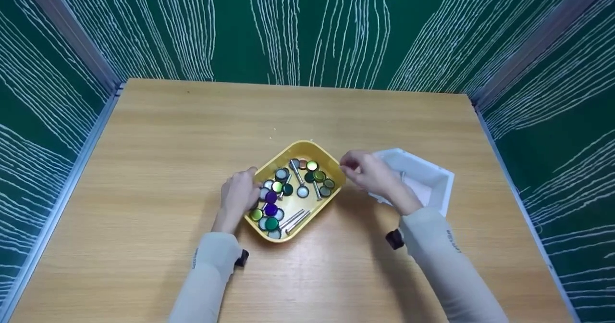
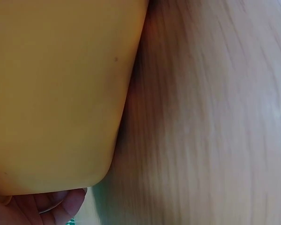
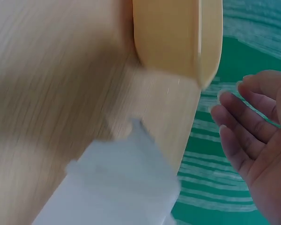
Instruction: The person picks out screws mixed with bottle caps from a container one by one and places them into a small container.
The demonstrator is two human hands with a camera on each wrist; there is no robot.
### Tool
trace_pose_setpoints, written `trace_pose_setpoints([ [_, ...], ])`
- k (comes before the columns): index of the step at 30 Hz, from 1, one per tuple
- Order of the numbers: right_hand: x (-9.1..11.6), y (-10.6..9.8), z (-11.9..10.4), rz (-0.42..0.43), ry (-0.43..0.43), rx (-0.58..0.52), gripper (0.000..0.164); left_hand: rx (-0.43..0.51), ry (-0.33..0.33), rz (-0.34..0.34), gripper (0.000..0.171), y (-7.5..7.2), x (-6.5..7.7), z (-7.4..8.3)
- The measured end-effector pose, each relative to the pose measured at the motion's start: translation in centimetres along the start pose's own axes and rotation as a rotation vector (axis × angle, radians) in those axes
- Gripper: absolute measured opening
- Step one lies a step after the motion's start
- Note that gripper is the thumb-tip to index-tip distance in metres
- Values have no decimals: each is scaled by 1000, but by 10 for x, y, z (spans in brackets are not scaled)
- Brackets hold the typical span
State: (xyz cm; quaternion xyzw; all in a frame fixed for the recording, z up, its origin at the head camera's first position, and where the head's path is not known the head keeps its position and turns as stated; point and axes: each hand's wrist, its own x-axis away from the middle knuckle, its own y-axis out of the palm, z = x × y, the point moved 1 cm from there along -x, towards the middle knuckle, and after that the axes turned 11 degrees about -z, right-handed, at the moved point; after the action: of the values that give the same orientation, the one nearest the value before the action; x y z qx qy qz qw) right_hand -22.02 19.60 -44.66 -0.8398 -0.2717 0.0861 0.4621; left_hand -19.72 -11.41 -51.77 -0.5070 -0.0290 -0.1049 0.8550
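The right hand [image 3: 267,164] hangs near yellow tub [image 3: 166,37], white tray [image 3: 124,187].

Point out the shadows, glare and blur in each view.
Head: a soft shadow beside the right sleeve, pale glare on the table near the yellow bin; left wrist: dim overall, with a dark shadow along the yellow bin; right wrist: white bin blurred, right hand sharper.

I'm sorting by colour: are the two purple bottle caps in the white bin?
No, both purple bottle caps lie inside the yellow bin, on the side near the left hand.
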Motion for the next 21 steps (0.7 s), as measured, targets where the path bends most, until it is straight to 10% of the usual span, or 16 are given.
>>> trace_pose_setpoints([
  [21,-30,64,-46,-134,-158,151,13,1,-3,11,27,-1,1,2],
])
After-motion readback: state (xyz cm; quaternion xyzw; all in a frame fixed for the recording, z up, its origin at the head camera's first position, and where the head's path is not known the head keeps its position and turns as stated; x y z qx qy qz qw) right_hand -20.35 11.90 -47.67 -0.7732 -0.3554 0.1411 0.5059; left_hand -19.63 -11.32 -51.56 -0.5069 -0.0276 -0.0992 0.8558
